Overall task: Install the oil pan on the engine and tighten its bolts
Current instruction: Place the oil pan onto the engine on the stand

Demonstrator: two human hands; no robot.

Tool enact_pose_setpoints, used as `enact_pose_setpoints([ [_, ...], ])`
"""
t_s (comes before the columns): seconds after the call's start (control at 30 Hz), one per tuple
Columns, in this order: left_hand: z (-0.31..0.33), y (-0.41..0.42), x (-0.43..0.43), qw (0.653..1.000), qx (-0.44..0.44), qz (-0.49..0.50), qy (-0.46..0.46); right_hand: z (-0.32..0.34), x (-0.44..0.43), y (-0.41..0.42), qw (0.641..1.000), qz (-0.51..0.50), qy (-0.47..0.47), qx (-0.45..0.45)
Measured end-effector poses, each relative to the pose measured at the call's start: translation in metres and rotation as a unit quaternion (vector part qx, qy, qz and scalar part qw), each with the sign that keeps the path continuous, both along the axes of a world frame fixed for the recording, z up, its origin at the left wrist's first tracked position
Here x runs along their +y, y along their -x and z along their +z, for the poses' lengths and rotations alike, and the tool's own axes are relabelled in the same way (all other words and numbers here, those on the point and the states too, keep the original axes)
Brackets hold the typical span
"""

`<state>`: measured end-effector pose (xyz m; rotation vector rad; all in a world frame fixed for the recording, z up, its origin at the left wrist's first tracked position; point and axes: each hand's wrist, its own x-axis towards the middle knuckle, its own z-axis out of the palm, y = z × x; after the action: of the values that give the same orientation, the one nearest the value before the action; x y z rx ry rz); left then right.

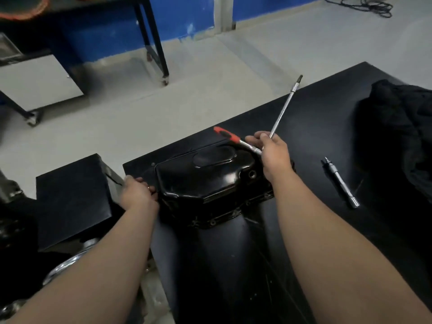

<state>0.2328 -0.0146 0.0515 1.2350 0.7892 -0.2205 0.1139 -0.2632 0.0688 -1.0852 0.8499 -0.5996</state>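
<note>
Steady the oil pan (205,181) with your left hand (138,194); its fingers I cannot tell. Your right hand (274,155) fingers wrap the ratchet (228,134); seat it squarely before turning.

Left of the pan (205,181) things were pretty boxed in: a box (72,199) was parked just beside it, and the gap was filled by the left hand (138,192) on the rim. The far right corner was blocked by the right hand (273,155), with the ratchet (228,134) and bar (284,108) gripped in it. Bare table (308,174) was left open between the pan and a loose extension (341,183), with a cloth (402,136) piled further right.
</note>
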Motion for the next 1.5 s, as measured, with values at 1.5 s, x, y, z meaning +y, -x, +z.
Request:
enact_pose_setpoints([
  [1.5, 0.124, -0.18, 0.679, 0.976, -0.078, 0.195, 0.049, 0.126, 0.678, -0.221, 0.986, 0.158, -0.04, -0.033],
])
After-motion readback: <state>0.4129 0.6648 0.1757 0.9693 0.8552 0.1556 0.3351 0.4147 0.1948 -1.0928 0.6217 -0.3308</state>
